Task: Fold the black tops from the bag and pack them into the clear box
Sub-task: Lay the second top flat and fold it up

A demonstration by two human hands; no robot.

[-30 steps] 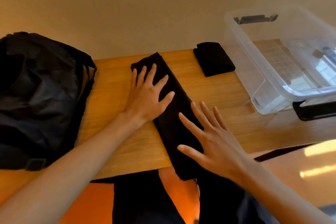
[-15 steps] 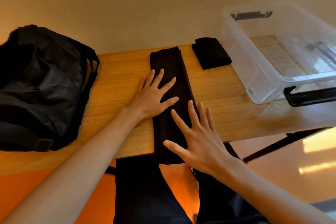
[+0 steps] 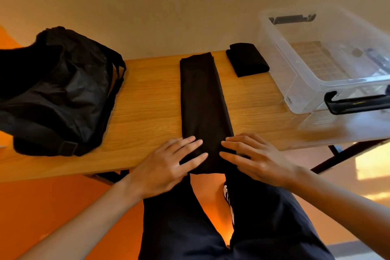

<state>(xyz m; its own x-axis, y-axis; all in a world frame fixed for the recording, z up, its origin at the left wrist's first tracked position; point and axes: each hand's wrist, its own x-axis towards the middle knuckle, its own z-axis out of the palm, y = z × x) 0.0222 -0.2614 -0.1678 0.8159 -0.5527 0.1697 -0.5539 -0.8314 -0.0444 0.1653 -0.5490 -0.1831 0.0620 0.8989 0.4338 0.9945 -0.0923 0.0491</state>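
Past the crumpled black fabric bag at nine o'clock, my left hand and right hand lie flat, fingers spread, on the near end of the long black top. I judge the risk is that this end, right at the six o'clock edge of the wooden desk, slips off or its layers splay on lifting, since nothing pinches it. The top is a narrow, smooth, matte strip running from six toward twelve o'clock mid-desk; a small folded black top sits at one o'clock beside the clear plastic box at two.
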